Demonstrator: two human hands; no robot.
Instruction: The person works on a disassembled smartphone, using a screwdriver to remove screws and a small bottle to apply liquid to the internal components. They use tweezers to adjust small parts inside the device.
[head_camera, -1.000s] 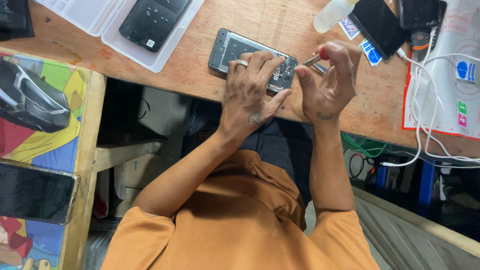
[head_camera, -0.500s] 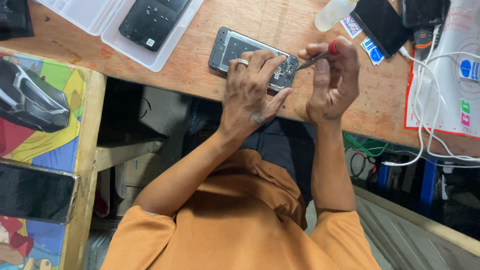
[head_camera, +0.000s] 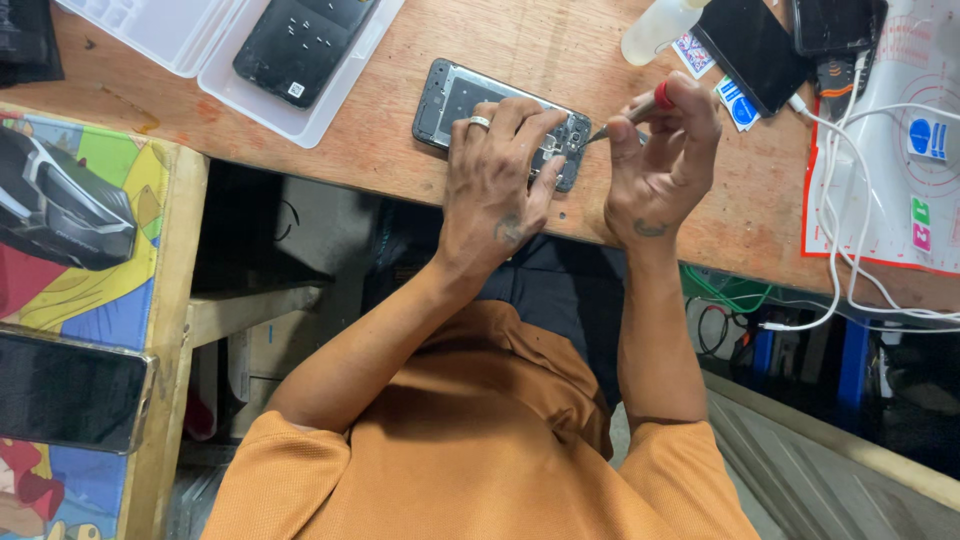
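At the near edge of the wooden workbench (head_camera: 560, 40), the left hand (head_camera: 495, 185) presses flat on an opened smartphone (head_camera: 450, 100), back cover already off. The right hand (head_camera: 655, 165) pinches a red-capped screwdriver (head_camera: 640, 110), tip at the phone's end; internals look still in place.
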